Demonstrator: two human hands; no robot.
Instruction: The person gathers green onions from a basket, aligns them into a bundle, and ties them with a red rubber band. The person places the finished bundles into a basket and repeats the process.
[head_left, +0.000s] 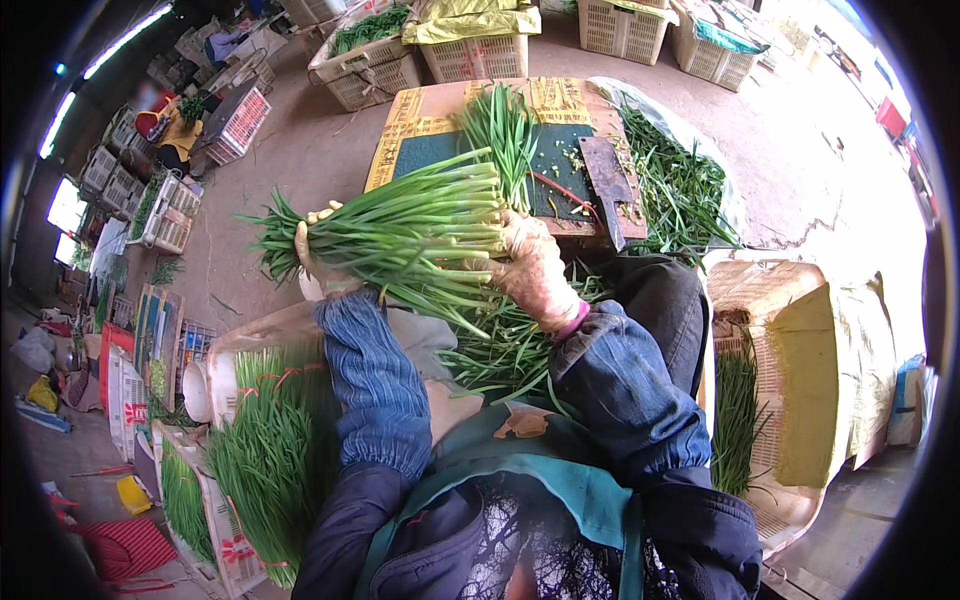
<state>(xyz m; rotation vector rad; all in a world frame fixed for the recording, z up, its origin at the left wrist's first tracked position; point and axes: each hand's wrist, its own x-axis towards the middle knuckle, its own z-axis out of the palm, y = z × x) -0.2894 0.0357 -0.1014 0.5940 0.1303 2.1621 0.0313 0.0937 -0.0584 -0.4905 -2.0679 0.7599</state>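
Note:
A thick bunch of long green leafy stalks (420, 217), likely garlic chives, lies sideways in front of me. My gloved left hand (330, 279) wraps around its leafy end. At the pale cut ends my gloved right hand (536, 274) has its thumb against the stems; its other fingers are partly hidden. Just beyond, a smaller bunch (502, 135) rests on a low work board (409, 124) partly covered in yellow printed tape and a dark green mat (427, 154). A cleaver (604, 172) and a red tie strip (566, 191) lie to its right. Loose stalks (510, 352) cover my lap.
Leaf trimmings (667, 165) fill a plastic sheet right of the board. A crate of tied bunches (274, 442) stands at my left, another crate (765, 277) at my right. Several crates (476, 56) line the far side. Another person (176, 124) sits at the far left.

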